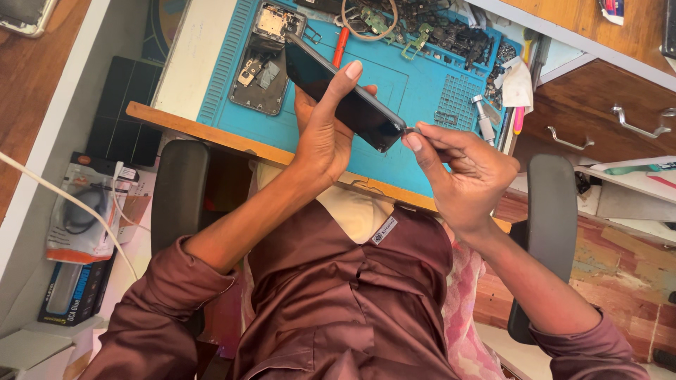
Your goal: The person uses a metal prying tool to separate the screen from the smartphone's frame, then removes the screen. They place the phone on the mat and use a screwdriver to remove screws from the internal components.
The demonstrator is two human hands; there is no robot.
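Smartphone [343, 93], dark and glossy, is lying tilted across our left hand [325, 134], which we are gripping it with: the thumb is stretched up along its near edge and the other fingers are curling behind its back. Our right hand [461, 172] is meeting the phone's lower corner, with thumb and forefinger pressed together and pinching a small metal tool [412, 130] whose tip is touching that corner. Both hands are hovering above the near edge of a blue work mat [401, 84], not resting on it. Just beyond our left hand, an opened phone frame [265, 60] with bare inner parts is lying on the mat, and a red-handled screwdriver [340, 46] is lying beside it, partly hidden behind the phone we are holding. Farther beyond both hands, a heap of small dark parts [440, 32] is crowding the far side of the mat. Beyond our right hand, a small silver cylinder [483, 116] is lying at the mat's edge, near a pink-handled tool [520, 119]. Well out past our right hand, wooden drawers [598, 105] with metal handles are showing. Below our left elbow, packaged goods [81, 218] and a white cable [63, 197] are lying on the floor.
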